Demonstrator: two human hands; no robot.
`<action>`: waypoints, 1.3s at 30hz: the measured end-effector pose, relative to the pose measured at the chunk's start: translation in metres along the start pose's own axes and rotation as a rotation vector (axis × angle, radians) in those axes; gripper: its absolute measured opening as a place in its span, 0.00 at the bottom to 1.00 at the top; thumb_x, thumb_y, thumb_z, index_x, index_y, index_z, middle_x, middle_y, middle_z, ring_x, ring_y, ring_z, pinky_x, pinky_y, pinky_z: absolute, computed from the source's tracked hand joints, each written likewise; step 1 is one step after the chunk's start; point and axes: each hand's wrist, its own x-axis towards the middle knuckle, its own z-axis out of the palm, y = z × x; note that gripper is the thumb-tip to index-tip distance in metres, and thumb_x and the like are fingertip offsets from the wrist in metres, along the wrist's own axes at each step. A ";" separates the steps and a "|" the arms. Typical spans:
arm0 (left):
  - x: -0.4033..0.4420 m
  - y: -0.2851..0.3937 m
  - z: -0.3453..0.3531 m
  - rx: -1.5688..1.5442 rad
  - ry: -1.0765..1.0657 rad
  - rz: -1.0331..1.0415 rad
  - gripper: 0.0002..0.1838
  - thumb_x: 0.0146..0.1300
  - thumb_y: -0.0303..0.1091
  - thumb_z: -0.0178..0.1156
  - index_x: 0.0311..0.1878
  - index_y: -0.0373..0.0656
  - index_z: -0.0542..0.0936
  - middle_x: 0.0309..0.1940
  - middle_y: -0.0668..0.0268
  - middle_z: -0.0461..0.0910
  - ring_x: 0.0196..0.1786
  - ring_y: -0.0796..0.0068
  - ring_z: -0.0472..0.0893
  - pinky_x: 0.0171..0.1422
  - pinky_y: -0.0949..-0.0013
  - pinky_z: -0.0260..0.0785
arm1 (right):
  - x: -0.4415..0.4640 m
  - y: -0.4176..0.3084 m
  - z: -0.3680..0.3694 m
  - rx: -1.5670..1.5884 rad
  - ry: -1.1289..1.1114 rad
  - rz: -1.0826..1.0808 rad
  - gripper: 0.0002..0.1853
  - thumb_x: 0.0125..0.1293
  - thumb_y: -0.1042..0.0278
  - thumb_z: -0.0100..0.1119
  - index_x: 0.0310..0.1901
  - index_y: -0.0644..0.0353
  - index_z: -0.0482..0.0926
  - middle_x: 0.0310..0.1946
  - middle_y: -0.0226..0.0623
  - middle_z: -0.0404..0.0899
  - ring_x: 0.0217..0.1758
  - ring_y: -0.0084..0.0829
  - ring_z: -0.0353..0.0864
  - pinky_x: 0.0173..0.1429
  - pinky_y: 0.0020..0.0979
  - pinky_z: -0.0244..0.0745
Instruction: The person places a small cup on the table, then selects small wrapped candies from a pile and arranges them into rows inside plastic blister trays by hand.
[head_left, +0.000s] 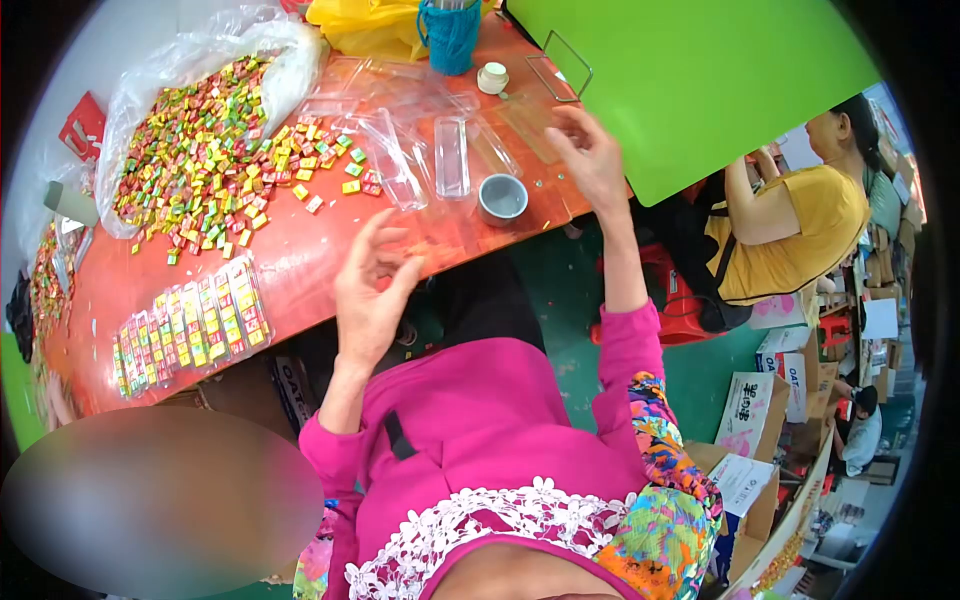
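My left hand (372,290) hovers over the front edge of the red table (310,270), fingers spread and curved, holding nothing. Above the table's right end is my right hand (592,160), its fingers apart with nothing between them. A small grey cup (502,198) stands between the two hands, nearer the right one. Beside it lies a clear plastic box (451,160), with more clear boxes (395,160) behind and to its left. Small red, yellow and green wrapped pieces (200,150) spill from a clear bag (290,75). Filled clear boxes (190,325) stand in a row at the front left.
A blue holder (450,38), a white lidded jar (492,78) and a yellow bag (375,28) stand at the back. A green board (700,80) borders the right. A person in yellow (800,220) sits beyond, near cartons (750,415). Another person's hand (60,400) shows far left.
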 end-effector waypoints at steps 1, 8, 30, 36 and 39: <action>0.005 -0.005 0.008 0.037 -0.044 -0.056 0.34 0.62 0.19 0.66 0.71 0.40 0.67 0.56 0.63 0.77 0.41 0.84 0.79 0.47 0.78 0.75 | 0.012 0.015 0.005 -0.164 -0.034 -0.053 0.21 0.63 0.64 0.69 0.55 0.63 0.79 0.43 0.42 0.82 0.47 0.33 0.82 0.53 0.32 0.76; 0.040 -0.012 0.055 0.312 -0.241 0.053 0.56 0.47 0.26 0.78 0.78 0.46 0.56 0.65 0.54 0.72 0.31 0.81 0.75 0.40 0.75 0.75 | 0.045 0.059 0.028 -0.656 -0.236 -0.076 0.44 0.54 0.49 0.74 0.69 0.59 0.67 0.59 0.53 0.74 0.60 0.52 0.75 0.64 0.48 0.71; 0.072 -0.043 0.091 0.450 -0.214 0.090 0.54 0.48 0.26 0.77 0.78 0.48 0.57 0.56 0.57 0.80 0.33 0.79 0.78 0.38 0.71 0.74 | 0.044 0.096 0.033 -0.634 -0.248 -0.134 0.39 0.54 0.55 0.71 0.66 0.59 0.69 0.47 0.51 0.76 0.52 0.53 0.76 0.56 0.47 0.72; 0.077 -0.044 0.096 0.442 -0.219 0.076 0.52 0.50 0.25 0.76 0.77 0.47 0.58 0.55 0.59 0.80 0.44 0.76 0.83 0.45 0.70 0.78 | 0.018 0.094 0.025 -0.508 -0.234 -0.122 0.33 0.56 0.63 0.67 0.63 0.63 0.70 0.43 0.50 0.75 0.49 0.52 0.76 0.54 0.45 0.72; 0.076 -0.043 0.098 0.401 -0.218 0.065 0.52 0.50 0.24 0.76 0.77 0.46 0.57 0.55 0.60 0.80 0.45 0.75 0.84 0.45 0.70 0.79 | 0.004 0.079 0.015 -0.513 -0.247 -0.060 0.31 0.56 0.65 0.67 0.62 0.64 0.71 0.43 0.51 0.75 0.49 0.52 0.76 0.53 0.45 0.73</action>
